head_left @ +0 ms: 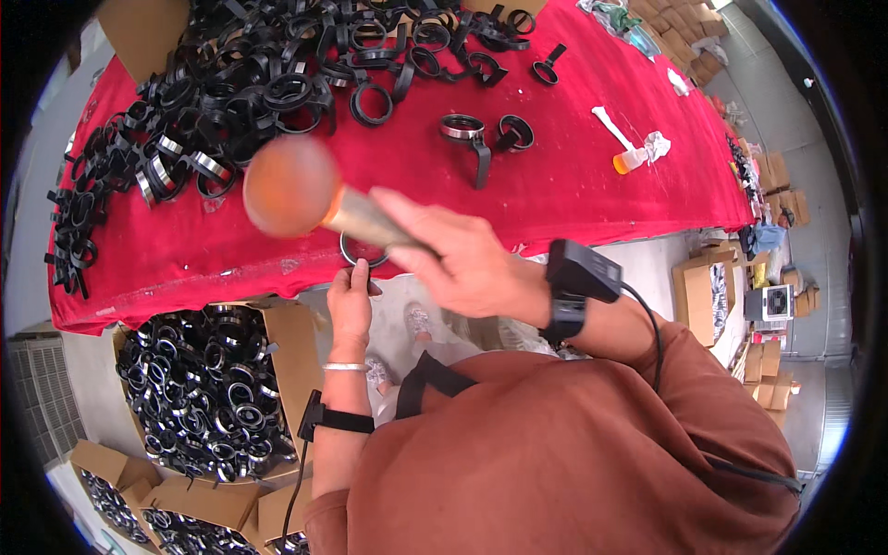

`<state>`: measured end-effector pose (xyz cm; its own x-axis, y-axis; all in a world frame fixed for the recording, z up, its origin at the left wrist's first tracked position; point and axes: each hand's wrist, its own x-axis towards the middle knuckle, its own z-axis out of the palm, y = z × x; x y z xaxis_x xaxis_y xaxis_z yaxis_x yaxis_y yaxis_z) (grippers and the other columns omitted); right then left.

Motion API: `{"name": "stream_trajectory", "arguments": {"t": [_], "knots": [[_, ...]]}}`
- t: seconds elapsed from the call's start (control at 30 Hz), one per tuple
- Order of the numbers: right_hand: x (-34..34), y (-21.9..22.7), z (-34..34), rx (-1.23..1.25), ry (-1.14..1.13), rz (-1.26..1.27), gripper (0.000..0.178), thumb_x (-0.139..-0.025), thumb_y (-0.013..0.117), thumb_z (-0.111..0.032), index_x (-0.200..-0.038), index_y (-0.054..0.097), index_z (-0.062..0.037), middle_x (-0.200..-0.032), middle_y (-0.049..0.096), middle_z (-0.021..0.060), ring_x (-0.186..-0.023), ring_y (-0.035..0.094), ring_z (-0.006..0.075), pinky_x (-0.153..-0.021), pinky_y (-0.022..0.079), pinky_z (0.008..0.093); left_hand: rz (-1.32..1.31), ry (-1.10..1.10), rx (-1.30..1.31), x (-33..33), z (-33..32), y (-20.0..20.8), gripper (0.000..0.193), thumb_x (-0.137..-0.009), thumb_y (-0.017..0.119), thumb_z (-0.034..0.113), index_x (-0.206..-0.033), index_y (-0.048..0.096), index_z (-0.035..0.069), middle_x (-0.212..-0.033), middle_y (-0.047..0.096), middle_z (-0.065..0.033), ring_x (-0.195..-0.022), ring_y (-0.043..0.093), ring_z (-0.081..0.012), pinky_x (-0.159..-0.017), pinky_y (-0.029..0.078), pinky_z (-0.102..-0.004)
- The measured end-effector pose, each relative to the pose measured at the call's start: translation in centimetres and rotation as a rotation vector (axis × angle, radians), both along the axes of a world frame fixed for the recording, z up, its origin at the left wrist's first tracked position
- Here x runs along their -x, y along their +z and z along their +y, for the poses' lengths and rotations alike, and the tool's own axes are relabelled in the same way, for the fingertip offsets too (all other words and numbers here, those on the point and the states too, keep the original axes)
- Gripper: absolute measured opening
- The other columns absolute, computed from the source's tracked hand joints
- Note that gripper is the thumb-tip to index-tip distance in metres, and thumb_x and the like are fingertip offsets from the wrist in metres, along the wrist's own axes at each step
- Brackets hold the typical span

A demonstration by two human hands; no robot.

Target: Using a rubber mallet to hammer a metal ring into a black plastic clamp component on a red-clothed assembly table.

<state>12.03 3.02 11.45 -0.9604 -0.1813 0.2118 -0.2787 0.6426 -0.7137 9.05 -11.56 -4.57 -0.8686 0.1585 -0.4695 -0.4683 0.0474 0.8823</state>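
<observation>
Our right hand [462, 254] is holding its fingers closed round the handle of a mallet [313, 194], leaving the blurred head free beyond the left fingertips. Our left hand [351, 310] is pinching a ring [343, 248] between thumb and fingers, presumably steadying it at the cloth's near edge. Beyond those fingers, the red cloth [592, 203] is covering the table, perhaps cushioning parts. Farther off, a heap of black rings [277, 83] is lying, seemingly for easy reach; below left, an open carton [293, 347] is containing more.
</observation>
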Motion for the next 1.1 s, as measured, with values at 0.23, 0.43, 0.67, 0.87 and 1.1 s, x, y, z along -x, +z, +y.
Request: {"name": "stream_trajectory", "arguments": {"t": [0.23, 0.43, 0.67, 0.87, 1.1], "knots": [[-1.2, -5.0, 4.0, -0.243, -0.199, -0.088, 0.051, -0.087, 0.054, -0.018, -0.134, 0.036, -0.0095, -0.082, 0.058, 0.0224, -0.072, 0.058, 0.0401, -0.063, 0.047, 0.0466, 0.065, -0.012, 0.054, -0.2, 0.1, -0.1, 0.033, -0.091, 0.053, 0.031, -0.084, 0.055, -0.001, -0.063, 0.056, -0.0052, -0.060, 0.051, -0.0116, -0.059, 0.040, -0.0270], [-0.2, -3.7, 4.0, -0.131, -0.174, -0.176, 0.051, -0.086, 0.055, -0.020, -0.133, 0.038, -0.0107, -0.076, 0.058, 0.0226, -0.068, 0.058, 0.0426, -0.061, 0.046, 0.0483, 0.047, -0.002, 0.101, -0.3, 0.1, -0.4, 0.033, -0.089, 0.055, 0.031, -0.084, 0.055, -0.002, -0.064, 0.057, -0.0056, -0.059, 0.051, -0.0116, -0.059, 0.041, -0.0268], [0.3, -4.5, 1.0, -0.191, -0.137, -0.184, 0.049, -0.088, 0.053, -0.019, -0.134, 0.038, -0.0089, -0.086, 0.059, 0.0188, -0.073, 0.060, 0.0362, -0.066, 0.048, 0.0401, 0.058, 0.058, 0.107, -0.2, 0.7, -0.4, 0.036, -0.087, 0.058, 0.032, -0.084, 0.055, -0.003, -0.066, 0.059, -0.0061, -0.060, 0.052, -0.0113, -0.059, 0.042, -0.0270], [-0.1, -6.6, 3.3, 0.115, -0.309, -0.387, 0.040, -0.083, 0.062, -0.028, -0.114, 0.053, -0.0043, -0.084, 0.062, 0.0222, -0.079, 0.063, 0.0358, -0.064, 0.049, 0.0392, 0.169, 0.033, 0.237, 0.3, 0.7, -0.6, 0.041, -0.086, 0.060, 0.036, -0.084, 0.058, -0.005, -0.068, 0.062, -0.0088, -0.060, 0.053, -0.0119, -0.059, 0.043, -0.0282], [-5.6, -8.3, 3.3, -0.034, -0.399, -0.354, 0.035, -0.083, 0.058, -0.032, -0.107, 0.048, -0.0073, -0.074, 0.059, 0.0205, -0.069, 0.060, 0.0399, -0.056, 0.045, 0.0471, -0.012, 0.090, 0.104, 0.5, -0.6, -2.2, 0.048, -0.087, 0.058, 0.041, -0.099, 0.058, -0.006, -0.086, 0.059, -0.0097, -0.072, 0.053, -0.0143, -0.061, 0.044, -0.0300]]}}
